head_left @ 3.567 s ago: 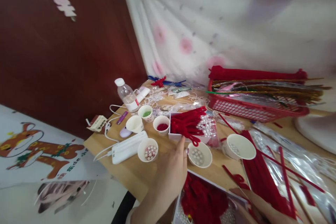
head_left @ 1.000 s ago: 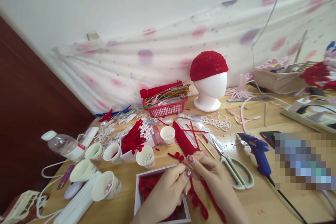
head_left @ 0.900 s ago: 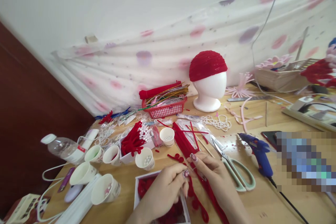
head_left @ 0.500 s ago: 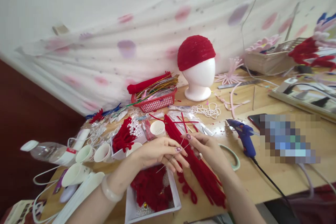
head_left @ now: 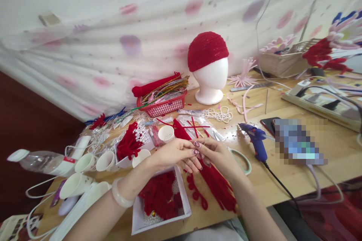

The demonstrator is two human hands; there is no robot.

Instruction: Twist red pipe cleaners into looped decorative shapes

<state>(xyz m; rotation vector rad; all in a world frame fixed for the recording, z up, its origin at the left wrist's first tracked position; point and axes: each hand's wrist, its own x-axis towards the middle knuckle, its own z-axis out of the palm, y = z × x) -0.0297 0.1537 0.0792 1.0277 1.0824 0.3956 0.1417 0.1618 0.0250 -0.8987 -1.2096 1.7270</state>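
Both hands meet above the wooden bench [head_left: 283, 180]: left hand [head_left: 172, 153] and right hand [head_left: 217, 155] pinch a thin, barely visible wire [head_left: 195, 147] at fingertips. Probably light, bendy, slippery; grip near the ends.

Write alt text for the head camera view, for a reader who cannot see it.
Over a cluttered wooden table, a person's left hand and right hand meet fingertip to fingertip above a bundle of red pipe cleaners; what they pinch is too small to tell. A white box of red pieces lies below, with a blue glue gun and a red-capped foam head behind.
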